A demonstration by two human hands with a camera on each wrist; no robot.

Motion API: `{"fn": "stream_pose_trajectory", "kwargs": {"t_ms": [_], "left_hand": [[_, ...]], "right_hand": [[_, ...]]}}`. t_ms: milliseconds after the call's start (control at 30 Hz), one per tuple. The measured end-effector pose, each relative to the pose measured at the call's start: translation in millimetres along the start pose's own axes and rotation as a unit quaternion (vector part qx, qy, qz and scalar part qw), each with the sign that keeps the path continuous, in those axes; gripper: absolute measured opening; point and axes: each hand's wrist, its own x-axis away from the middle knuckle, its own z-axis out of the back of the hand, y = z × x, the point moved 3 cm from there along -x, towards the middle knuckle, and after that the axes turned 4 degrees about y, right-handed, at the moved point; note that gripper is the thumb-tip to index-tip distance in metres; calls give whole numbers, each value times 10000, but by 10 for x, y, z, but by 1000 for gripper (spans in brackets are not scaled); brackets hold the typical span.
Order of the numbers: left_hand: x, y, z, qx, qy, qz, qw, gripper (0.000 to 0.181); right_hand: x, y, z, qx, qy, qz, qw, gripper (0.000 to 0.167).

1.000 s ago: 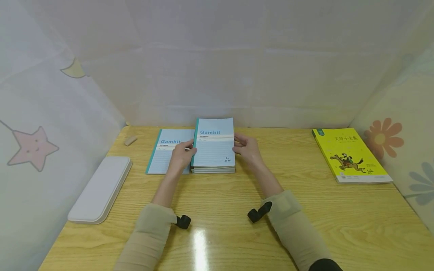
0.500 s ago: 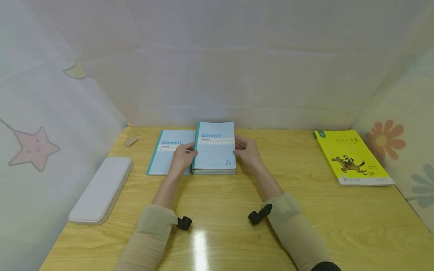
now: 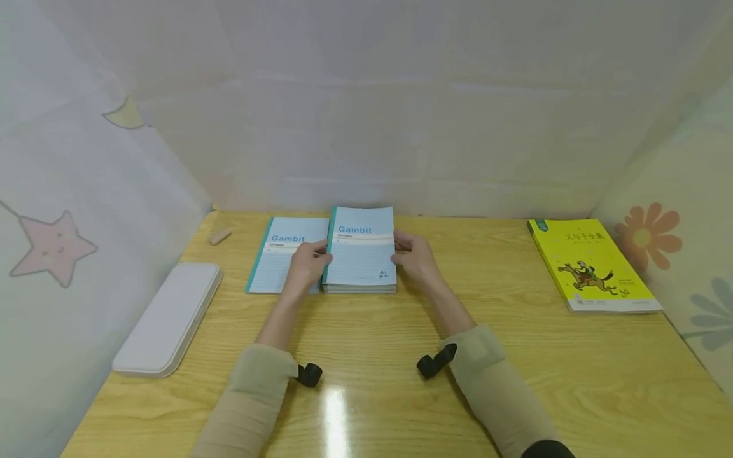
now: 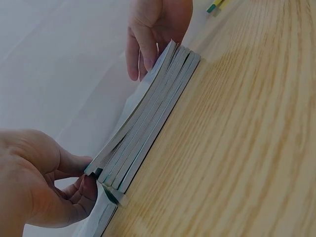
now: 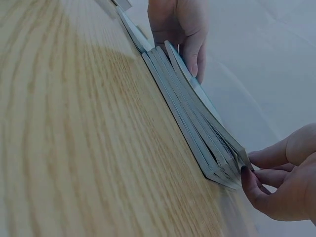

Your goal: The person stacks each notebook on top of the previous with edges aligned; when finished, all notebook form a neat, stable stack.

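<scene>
A stack of several light-blue Gambit notebooks [image 3: 361, 261] with teal spines lies at the back middle of the table. My left hand [image 3: 306, 266] pinches the top notebook at its spine edge; in the left wrist view, thumb and fingers meet there. At the opposite edge my right hand [image 5: 291, 177] grips the same notebook, its fingertips also against the page edges below. The top cover bows slightly, with narrow gaps between the notebooks underneath. Left of the stack lies another Gambit notebook [image 3: 268, 267], partly hidden behind my left hand.
On the left lies a white flat case [image 3: 168, 318], with a small tan block [image 3: 220, 236] behind it. A yellow book [image 3: 592, 264] rests far right. Pale cloth walls [image 3: 366, 127] enclose the wooden table [image 3: 372, 343] at the back and sides.
The top notebook's far edge has come slightly nearer and lower, so it sits more evenly over the stack. Both hands keep their hold at its sides.
</scene>
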Motion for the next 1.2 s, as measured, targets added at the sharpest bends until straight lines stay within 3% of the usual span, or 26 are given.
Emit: {"fn": "stream_pose_trajectory", "kwargs": {"t_ms": [700,1200], "left_hand": [[-2,-25,-27,-191,-110,-83,9997,50],[-19,-35,-30,-241,-165,-39,9996,50]], "right_hand": [[18,2,-38,712,-52,-23,9974,63],[15,11,-35,827,-91,-18,9965,61]]}}
